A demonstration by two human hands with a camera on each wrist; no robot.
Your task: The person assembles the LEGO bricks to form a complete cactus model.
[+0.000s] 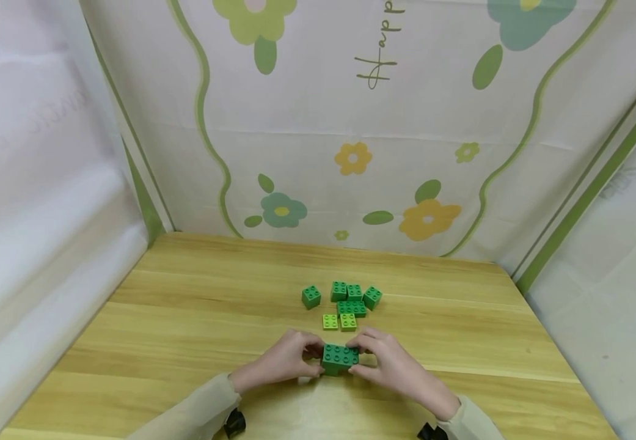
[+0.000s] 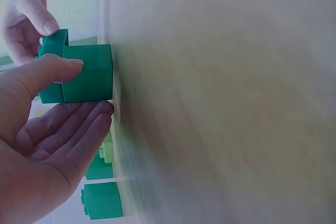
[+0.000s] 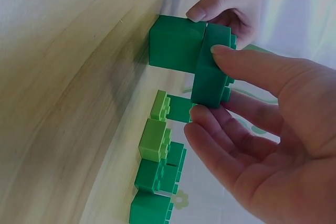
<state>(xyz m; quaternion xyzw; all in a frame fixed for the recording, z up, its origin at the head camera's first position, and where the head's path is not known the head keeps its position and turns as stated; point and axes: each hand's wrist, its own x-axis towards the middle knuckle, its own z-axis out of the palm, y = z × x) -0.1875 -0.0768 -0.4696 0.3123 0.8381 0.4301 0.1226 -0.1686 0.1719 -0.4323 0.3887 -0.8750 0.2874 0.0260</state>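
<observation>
White cloth (image 1: pixel 296 104) with printed flowers (image 1: pixel 416 221) and lettering (image 1: pixel 375 73) hangs behind a wooden table (image 1: pixel 197 299)

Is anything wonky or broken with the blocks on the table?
Nothing looks broken. The long green brick sits off-centre on the green block beneath: one end sticks out toward the right hand, so it looks lopsided. Also, the small green brick at the back right is turned askew, unlike the straighter brick beside it.

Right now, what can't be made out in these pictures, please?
- Top of the lower block, right wrist view: covered by the upper block.
- Part of another green block, left wrist view: behind the left hand.
- Rest of the printed word, head view: cut off by the top edge.
</observation>
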